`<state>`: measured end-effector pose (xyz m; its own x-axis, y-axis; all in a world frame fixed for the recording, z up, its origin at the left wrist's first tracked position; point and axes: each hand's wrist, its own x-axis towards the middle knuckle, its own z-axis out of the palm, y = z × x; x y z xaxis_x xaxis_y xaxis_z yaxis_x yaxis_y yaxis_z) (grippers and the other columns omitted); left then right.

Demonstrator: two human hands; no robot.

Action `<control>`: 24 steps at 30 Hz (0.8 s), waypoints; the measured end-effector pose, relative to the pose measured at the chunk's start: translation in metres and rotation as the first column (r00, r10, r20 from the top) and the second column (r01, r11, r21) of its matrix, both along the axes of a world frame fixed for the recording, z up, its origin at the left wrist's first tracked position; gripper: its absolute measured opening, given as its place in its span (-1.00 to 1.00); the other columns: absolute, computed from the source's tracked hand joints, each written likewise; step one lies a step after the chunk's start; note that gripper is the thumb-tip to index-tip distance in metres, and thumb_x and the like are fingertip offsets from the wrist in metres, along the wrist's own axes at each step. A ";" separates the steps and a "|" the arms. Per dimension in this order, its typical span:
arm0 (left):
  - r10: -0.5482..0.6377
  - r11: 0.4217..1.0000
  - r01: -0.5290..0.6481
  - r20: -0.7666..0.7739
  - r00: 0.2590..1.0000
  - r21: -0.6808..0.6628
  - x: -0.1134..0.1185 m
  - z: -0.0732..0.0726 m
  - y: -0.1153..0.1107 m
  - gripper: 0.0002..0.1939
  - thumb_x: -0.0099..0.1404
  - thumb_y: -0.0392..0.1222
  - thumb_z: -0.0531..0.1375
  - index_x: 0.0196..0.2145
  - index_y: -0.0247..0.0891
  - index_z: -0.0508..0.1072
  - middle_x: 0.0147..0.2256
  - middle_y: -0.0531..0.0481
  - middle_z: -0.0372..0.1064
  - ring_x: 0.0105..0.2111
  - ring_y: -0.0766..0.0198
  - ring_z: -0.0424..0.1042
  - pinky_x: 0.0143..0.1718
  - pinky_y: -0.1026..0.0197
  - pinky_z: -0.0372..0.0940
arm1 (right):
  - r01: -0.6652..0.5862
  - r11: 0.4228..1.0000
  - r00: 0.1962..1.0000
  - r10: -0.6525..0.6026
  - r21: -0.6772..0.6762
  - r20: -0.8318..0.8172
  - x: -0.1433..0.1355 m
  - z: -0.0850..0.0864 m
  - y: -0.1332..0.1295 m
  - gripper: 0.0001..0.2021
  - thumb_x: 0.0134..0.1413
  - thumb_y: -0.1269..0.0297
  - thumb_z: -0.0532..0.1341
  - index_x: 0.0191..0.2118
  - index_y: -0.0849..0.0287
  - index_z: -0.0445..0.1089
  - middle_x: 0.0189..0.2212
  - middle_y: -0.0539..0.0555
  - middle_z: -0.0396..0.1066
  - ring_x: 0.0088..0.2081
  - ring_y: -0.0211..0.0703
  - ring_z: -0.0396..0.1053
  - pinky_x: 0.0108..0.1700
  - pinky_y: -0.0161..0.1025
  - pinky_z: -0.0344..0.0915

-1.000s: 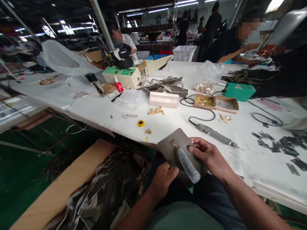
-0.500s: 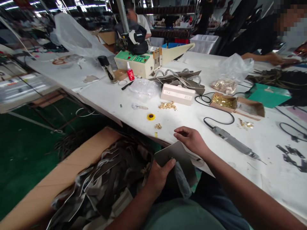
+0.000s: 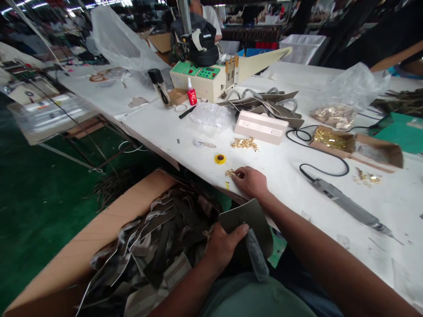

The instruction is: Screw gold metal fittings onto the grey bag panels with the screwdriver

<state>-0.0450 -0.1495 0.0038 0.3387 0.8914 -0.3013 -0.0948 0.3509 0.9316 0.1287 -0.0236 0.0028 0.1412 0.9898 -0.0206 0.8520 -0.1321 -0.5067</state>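
My left hand (image 3: 223,246) grips a stiff olive-grey bag panel (image 3: 261,220) near my lap, thumb on its face. A strap wrapped in clear plastic (image 3: 257,255) hangs from the panel beside the thumb. At the table's near edge, my right hand (image 3: 251,181) has its fingers pinched together at a small pile of gold metal fittings (image 3: 229,172); what is between the fingertips is hidden. Just behind that pile lies a round yellow item with a dark centre (image 3: 220,159). A larger heap of gold fittings (image 3: 245,143) lies farther back, before a pale pink block (image 3: 261,127).
A cardboard box (image 3: 132,207) full of similar panels stands at my left. On the table lie a grey electric screwdriver (image 3: 350,204) with its cord, a small carton of gold parts (image 3: 332,141), a red bottle (image 3: 192,93) and stacked panels (image 3: 274,103). A cream machine (image 3: 211,81) stands behind.
My right hand has moved from above the panel forward to the small gold pile, its fingers now touching it. My left hand still holds the panel. The view has shifted slightly.
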 end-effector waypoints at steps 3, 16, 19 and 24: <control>-0.002 1.000 0.002 -0.001 1.000 0.008 0.000 0.001 0.002 -0.64 0.24 0.08 0.39 -0.15 -0.25 0.65 -0.15 -0.10 0.63 -0.11 0.02 0.55 0.02 0.08 0.38 | -0.009 1.000 0.999 0.010 0.026 -0.052 0.006 0.004 -0.005 -0.77 0.21 0.08 0.25 -0.16 0.02 0.60 -0.18 0.03 0.59 -0.20 -0.09 0.48 -0.21 -0.21 0.27; 0.083 0.980 -0.051 -0.161 0.983 0.194 0.019 0.014 0.007 -0.75 0.29 -0.01 0.34 -0.21 -0.24 0.67 -0.23 -0.03 0.64 -0.21 0.09 0.56 -0.07 0.16 0.41 | -0.159 0.980 0.974 0.175 0.119 -0.141 0.070 0.046 -0.127 -0.85 0.21 0.18 0.26 -0.19 0.06 0.55 -0.29 0.01 0.60 -0.32 -0.17 0.52 -0.27 -0.25 0.36; 0.002 0.970 0.053 -0.223 0.975 0.237 0.030 0.019 0.001 -0.73 0.33 -0.01 0.30 -0.21 -0.28 0.64 -0.27 -0.03 0.62 -0.23 0.10 0.56 -0.12 0.17 0.42 | -0.165 0.969 0.957 0.203 0.186 -0.209 0.065 0.047 -0.145 -0.88 0.23 0.21 0.27 -0.20 0.08 0.54 -0.30 0.03 0.57 -0.34 -0.17 0.50 -0.32 -0.26 0.35; -0.033 0.964 0.094 -0.239 0.970 0.250 0.044 0.023 -0.011 -0.72 0.35 -0.03 0.28 -0.17 -0.31 0.62 -0.26 -0.05 0.62 -0.25 0.13 0.56 -0.18 0.20 0.43 | -0.074 0.942 0.898 0.205 0.327 -0.390 0.063 0.042 -0.160 -0.92 0.26 0.23 0.31 -0.19 0.07 0.55 -0.23 0.06 0.54 -0.27 -0.17 0.50 -0.22 -0.23 0.40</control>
